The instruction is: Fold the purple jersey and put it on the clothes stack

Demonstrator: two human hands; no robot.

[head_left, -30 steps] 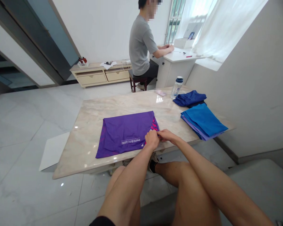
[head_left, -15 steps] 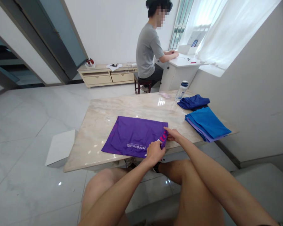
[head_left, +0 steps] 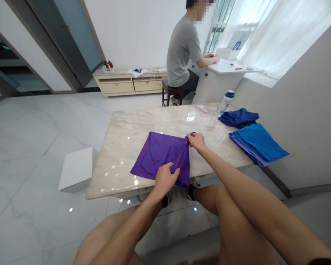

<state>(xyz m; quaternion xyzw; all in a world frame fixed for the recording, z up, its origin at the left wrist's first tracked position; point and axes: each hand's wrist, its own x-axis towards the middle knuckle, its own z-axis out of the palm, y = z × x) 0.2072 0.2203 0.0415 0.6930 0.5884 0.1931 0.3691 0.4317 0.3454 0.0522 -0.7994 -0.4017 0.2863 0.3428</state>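
A folded purple shirt [head_left: 165, 151] lies on the marble-topped table [head_left: 121, 125], its lower right corner over the front edge. My left hand [head_left: 165, 177] pinches a fold of it near that edge, thumb against fingers. Farther back, at the shirt's upper right corner, my right hand [head_left: 196, 141] grips gathered fabric. Between the two hands the cloth is pulled into a raised slanting crease. The white lettering on the shirt is out of sight, and only a bit of pink print shows by my right hand.
A stack of folded blue and lilac cloths [head_left: 257, 143] lies at the table's right end, with dark blue cloth [head_left: 238, 117] behind it. A water bottle [head_left: 225, 103] stands near the back edge. A white box [head_left: 75, 167] sits on the floor. Another person [head_left: 182, 51] sits at a white desk.
Both hands have lifted the shirt's right side and brought it leftward, covering the lettering. My right hand has moved back and left, my left hand leftward. The view has shifted a little.
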